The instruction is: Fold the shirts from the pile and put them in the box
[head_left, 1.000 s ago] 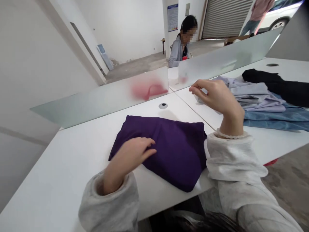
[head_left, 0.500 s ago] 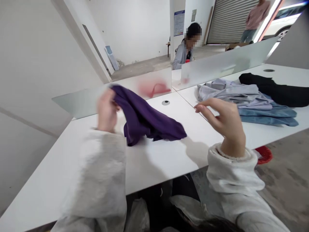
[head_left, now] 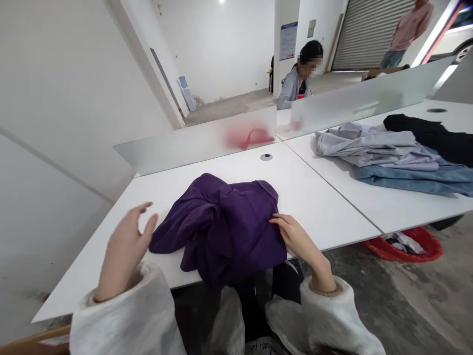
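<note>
A crumpled purple garment (head_left: 236, 222) lies on the white table, part of it hanging over the front edge; its exact kind does not show. My left hand (head_left: 127, 244) hovers beside its left end, thumb and fingers apart, holding nothing. At the garment's right side, my right hand (head_left: 295, 236) has its fingers stretched out, their tips at the cloth. It does not grip the fabric.
Grey garments (head_left: 377, 148), blue denim (head_left: 417, 177) and black cloth (head_left: 432, 135) are piled at the right. Frosted dividers (head_left: 199, 140) line the table's back. A red-lined bin (head_left: 436, 249) stands below on the floor. One person (head_left: 291, 86) sits beyond; another (head_left: 410, 29) stands farther back.
The purple garment, held up in my left hand before, now lies spread wider on the table. My left hand has let go and moved left and down; my right hand has come down to the cloth.
</note>
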A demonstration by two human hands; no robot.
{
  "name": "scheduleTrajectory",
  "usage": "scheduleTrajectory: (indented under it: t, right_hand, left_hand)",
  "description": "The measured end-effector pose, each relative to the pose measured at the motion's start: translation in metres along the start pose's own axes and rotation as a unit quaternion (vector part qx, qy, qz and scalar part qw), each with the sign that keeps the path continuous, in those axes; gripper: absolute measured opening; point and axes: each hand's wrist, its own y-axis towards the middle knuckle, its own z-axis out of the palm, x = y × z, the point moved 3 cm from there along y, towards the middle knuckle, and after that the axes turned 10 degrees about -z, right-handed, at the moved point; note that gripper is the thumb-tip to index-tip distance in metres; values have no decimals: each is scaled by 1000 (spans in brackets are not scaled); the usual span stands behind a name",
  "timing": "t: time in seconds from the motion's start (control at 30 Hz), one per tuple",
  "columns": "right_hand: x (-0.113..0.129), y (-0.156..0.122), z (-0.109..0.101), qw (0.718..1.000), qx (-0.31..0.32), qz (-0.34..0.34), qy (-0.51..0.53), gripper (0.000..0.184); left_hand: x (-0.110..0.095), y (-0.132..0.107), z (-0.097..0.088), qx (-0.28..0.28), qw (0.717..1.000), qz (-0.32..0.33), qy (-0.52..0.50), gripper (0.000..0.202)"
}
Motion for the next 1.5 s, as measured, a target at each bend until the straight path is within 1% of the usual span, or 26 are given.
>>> scheduleTrajectory:
  t: [0.07, 0.13, 0.23, 0.3, 0.37, 0.4, 0.47, 0.53, 0.6, 0.67, 0.7, 0.73, 0.8, 0.87, 0.9, 0.93, 1.0, 1.07, 1.1, 1.2, 1.23, 1.27, 1.3, 1.37, 1.43, 1.5]
  right_hand:
    - [-8, 2, 6, 999, -17, 35, -22, 39]
    - [-13, 9, 11, 995, -24, 92, -44, 41]
    - [-10, 23, 21, 985, 14, 167, -44, 50]
    - [-4, 30, 31, 984, 49, 172, -5, 51]
    - [3, 32, 37, 986, 44, 146, 72, 41]
    - [4, 30, 36, 983, 14, 138, 116, 34]
    - [3, 24, 28, 965, -93, 152, 191, 27]
    - [2, 16, 14, 929, -227, 186, 224, 25]
    - [9, 8, -3, 888, -352, 202, 217, 23]
    - [26, 5, -15, 854, -442, 197, 194, 21]
    - [37, 6, -18, 848, -460, 189, 186, 20]
    - [50, 8, -19, 853, -455, 177, 186, 20]
    - [79, 14, -15, 890, -382, 127, 214, 19]
    - [106, 21, -6, 926, -266, 39, 264, 21]
    - [117, 23, -2, 934, -213, -11, 288, 24]
    - [125, 24, 0, 935, -169, -59, 305, 27]
    - [131, 22, 2, 935, -102, -130, 315, 34]
    - [121, 19, 0, 939, -69, -151, 302, 36]
    - [111, 16, -2, 943, -73, -133, 297, 35]
    - [60, 10, -8, 948, -176, 6, 265, 30]
    - [41, 8, -9, 949, -199, 53, 238, 31]
    - [24, 9, -8, 956, -196, 86, 199, 32]
    - [8, 11, -5, 970, -165, 104, 148, 34]
    - [-14, 20, 6, 993, -46, 102, 35, 44]
    - [-24, 32, 18, 995, 70, 53, -38, 58]
    - [-22, 45, 26, 989, 139, -25, -37, 63]
  left_hand:
    - [9, -20, 20, 91, 995, 39, 6, 51]
    - [8, -44, 48, 164, 981, 101, -14, 46]
    - [-7, -90, 99, 274, 938, 209, -30, 51]
    - [-17, -117, 128, 303, 917, 259, -1, 65]
    - [-19, -132, 149, 278, 920, 276, 27, 65]
    - [-16, -134, 156, 256, 925, 279, 31, 60]
    - [-3, -130, 161, 214, 935, 283, 11, 48]
    - [14, -118, 158, 182, 945, 271, -29, 38]
    - [32, -102, 146, 146, 962, 222, -57, 36]
    - [40, -90, 130, 111, 979, 157, -66, 36]
    - [39, -87, 121, 90, 986, 125, -70, 36]
    - [34, -87, 113, 66, 989, 103, -80, 38]
    - [13, -95, 101, 45, 985, 111, -127, 53]
    - [-17, -110, 100, 72, 964, 174, -189, 77]
    - [-30, -117, 104, 98, 949, 211, -211, 83]
    - [-41, -121, 108, 117, 940, 228, -226, 83]
    - [-49, -122, 119, 144, 936, 200, -251, 67]
    - [-44, -115, 126, 157, 937, 117, -291, 46]
    - [-38, -110, 127, 157, 933, 70, -316, 38]
    - [-24, -95, 122, 136, 905, -48, -399, 26]
    - [-22, -92, 120, 131, 888, -84, -432, 27]
    - [-22, -88, 118, 128, 868, -116, -465, 28]
    - [-24, -85, 115, 125, 846, -143, -498, 29]
    - [-32, -79, 110, 121, 810, -172, -548, 30]
    - [-43, -73, 104, 121, 791, -167, -576, 32]
    - [-52, -67, 97, 119, 785, -143, -591, 33]
